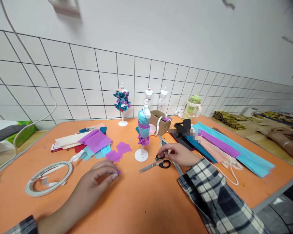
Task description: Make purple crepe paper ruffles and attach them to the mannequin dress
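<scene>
A small piece of purple paper [118, 173] is pinched between the thumb and fingers of my left hand [100, 177], low over the orange table. My right hand [177, 154] rests at the black handles of a pair of scissors [152, 165], fingertips touching them; the blades lie on the table pointing left. Whether those fingers grip the handle is unclear. Between my hands, a little farther back, stands a mini mannequin [144, 125] on a white round base, wrapped in light blue and purple paper. Cut purple paper pieces [118, 152] lie left of its base.
A roll of white tape [50, 178] lies at left, near stacked coloured paper [96, 139]. Behind stand a decorated mannequin [122, 102], a cardboard box [162, 123] and a bottle [192, 107]. Long paper strips [224, 146] lie at right. Another person's hand [282, 138] is at far right.
</scene>
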Available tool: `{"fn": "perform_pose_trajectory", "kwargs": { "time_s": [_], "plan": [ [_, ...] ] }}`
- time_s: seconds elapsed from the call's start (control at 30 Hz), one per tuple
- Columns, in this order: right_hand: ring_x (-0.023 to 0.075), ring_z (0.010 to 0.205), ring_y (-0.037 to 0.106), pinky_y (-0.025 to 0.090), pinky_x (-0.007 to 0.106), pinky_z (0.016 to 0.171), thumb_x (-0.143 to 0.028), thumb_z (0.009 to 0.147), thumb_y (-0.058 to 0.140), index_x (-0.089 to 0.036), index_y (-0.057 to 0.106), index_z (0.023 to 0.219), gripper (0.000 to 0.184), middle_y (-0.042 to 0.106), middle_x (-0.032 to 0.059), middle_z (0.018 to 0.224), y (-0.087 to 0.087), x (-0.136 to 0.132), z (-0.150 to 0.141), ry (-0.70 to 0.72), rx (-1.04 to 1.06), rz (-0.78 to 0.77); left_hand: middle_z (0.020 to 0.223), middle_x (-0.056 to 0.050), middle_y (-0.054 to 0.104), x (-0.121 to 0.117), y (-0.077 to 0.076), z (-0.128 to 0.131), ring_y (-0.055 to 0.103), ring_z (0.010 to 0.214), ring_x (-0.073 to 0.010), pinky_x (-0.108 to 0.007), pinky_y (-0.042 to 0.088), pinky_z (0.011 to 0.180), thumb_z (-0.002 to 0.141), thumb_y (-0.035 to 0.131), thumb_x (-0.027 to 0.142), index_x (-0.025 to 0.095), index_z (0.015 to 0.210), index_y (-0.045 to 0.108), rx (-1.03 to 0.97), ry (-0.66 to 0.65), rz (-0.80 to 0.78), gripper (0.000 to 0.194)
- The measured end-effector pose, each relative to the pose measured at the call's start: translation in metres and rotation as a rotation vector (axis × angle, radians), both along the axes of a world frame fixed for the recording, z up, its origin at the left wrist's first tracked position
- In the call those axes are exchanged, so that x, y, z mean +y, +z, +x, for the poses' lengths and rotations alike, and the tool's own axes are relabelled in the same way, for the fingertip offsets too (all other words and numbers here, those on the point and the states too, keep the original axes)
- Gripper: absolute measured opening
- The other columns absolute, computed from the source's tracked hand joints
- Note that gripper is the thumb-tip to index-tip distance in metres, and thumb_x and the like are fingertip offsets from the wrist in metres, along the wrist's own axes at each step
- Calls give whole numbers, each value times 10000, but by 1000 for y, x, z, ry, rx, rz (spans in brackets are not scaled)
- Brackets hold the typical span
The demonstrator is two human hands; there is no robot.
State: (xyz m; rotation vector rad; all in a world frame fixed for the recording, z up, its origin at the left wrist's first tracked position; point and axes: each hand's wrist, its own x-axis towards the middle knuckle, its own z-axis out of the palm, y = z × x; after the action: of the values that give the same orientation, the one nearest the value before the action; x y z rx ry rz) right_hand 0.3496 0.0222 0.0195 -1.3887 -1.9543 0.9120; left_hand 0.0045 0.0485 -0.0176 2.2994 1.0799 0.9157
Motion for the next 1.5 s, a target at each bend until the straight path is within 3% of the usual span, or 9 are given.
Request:
{"fn": "perform_pose_trajectory", "kwargs": {
  "time_s": [0.07,0.2,0.3,0.43,0.53,0.77,0.87,1.23,1.5],
  "plan": [
    [183,926,632,482,297,802,-12,762,503,-148,674,1117,417,700,95,1009,-12,3,0,-53,-211,71,941,-41,748,0,0,2,674,983,-243,-317,561,841,847,578,501,259,720,709,-42,31,-88,303],
    [183,913,620,456,279,785,2,748,553,-210,526,1369,657,670,91,1056,-32,7,-7,-44,-397,123,985,-49,750,1,0,2,678,976,-254,-322,551,860,807,602,564,251,714,704,-69,83,-170,342],
    [209,950,599,423,282,789,-21,750,591,-243,519,1382,673,655,91,1063,-32,6,-7,-12,-541,150,902,-40,752,-2,3,3,695,864,-237,-322,560,797,818,574,576,244,781,698,-69,132,-277,356],
    [216,908,607,395,278,743,-77,792,568,-260,649,1224,476,655,79,981,-20,-2,-16,20,-642,120,705,-4,708,-6,8,5,675,714,-204,-301,555,715,850,524,550,232,772,660,-69,134,-324,355],
    [195,858,617,385,257,694,-105,773,587,-248,678,1113,380,669,55,966,-14,-10,-32,18,-563,104,741,-6,729,-6,9,3,687,744,-206,-301,552,752,844,541,536,230,804,665,-101,176,-296,332],
    [97,659,529,380,197,604,-111,734,672,-236,591,1135,428,616,-32,861,-14,-22,-80,43,-79,-25,864,-34,773,-2,8,-3,718,841,-241,-340,560,818,834,565,559,229,884,705,-172,236,-237,361],
    [82,632,481,368,181,566,-214,615,832,-236,583,1079,528,567,-58,830,-19,-27,-94,64,45,-118,993,-52,776,-5,7,-1,702,977,-266,-371,550,899,813,595,574,239,899,732,-200,210,-215,372],
    [110,702,483,358,202,589,-331,599,862,-243,617,1085,552,546,-52,813,-24,-32,-104,111,-12,-25,1020,-59,765,-8,2,1,700,971,-252,-362,568,855,852,580,459,229,838,712,-192,40,-247,266],
    [133,752,521,402,221,650,-392,589,865,-242,604,1084,580,582,-36,860,-24,-34,-106,89,-23,-14,1004,-58,771,-9,3,-1,692,1019,-260,-390,549,916,839,598,464,239,833,728,-216,43,-216,260]
  ]
}}
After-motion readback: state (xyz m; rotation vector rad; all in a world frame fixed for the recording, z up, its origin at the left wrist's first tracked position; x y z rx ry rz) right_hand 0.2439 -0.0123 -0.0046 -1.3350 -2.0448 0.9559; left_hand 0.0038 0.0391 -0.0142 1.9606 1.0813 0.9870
